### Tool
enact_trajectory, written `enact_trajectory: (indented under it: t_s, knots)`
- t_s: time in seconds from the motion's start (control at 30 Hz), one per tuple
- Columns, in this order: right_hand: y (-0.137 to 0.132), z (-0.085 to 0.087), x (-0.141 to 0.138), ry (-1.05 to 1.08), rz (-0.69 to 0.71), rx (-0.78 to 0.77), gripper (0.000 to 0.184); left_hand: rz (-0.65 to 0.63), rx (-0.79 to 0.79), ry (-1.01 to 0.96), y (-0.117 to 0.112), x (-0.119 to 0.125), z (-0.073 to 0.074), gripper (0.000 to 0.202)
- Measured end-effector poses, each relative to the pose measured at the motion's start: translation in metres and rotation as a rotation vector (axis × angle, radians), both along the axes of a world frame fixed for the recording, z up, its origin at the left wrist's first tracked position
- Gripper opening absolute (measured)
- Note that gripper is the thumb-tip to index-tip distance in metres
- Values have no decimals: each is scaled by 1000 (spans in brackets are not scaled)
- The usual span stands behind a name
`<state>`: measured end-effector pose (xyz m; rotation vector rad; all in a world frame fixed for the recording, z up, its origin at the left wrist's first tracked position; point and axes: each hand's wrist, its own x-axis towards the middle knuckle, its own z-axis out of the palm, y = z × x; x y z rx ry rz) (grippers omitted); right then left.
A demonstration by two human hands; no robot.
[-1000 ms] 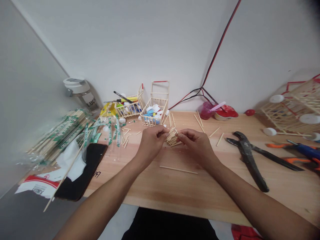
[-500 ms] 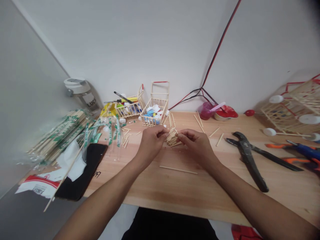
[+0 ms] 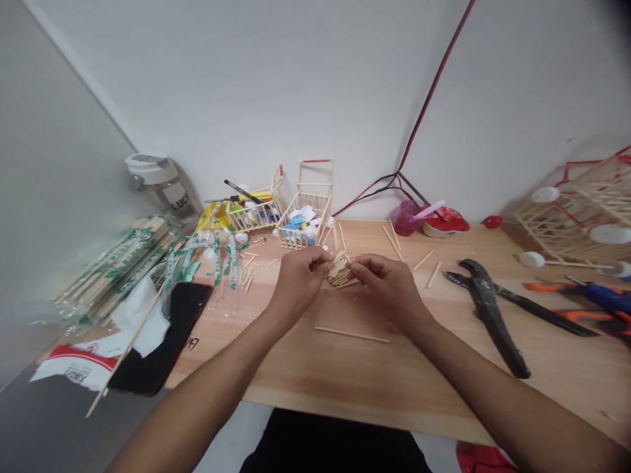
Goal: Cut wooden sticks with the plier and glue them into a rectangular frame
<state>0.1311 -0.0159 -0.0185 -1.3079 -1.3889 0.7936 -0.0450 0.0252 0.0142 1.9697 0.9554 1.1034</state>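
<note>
A small pile of short wooden sticks (image 3: 338, 271) lies crossed on the wooden workbench (image 3: 315, 361), between my hands. My left hand (image 3: 298, 282) comes at it from the left, with curled fingertips pressed against its upper left side. My right hand (image 3: 385, 286) has its fingers curled in against the right side. The fingertips hide part of the pile. A single longer stick (image 3: 351, 334) lies on the bench just below my hands.
Behind my hands stand several small stick-built cages (image 3: 305, 220), one holding plastic bottle caps. Loose sticks lie around them. Left: wrapped stick bundles (image 3: 118, 266), a phone (image 3: 160, 335). Right: large black pliers (image 3: 490, 315), a blue-handled tool (image 3: 596, 295), a larger stick frame (image 3: 566, 220).
My hands and the stick pile have stayed in nearly the same place. The view has shifted only slightly.
</note>
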Motion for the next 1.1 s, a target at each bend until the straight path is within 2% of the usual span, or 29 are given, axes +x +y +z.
enact_trajectory:
  t_s: [1.1]
  knots:
    - [0, 1, -1, -10, -19, 2, 19, -5, -7, 5, 1, -1, -2, 12]
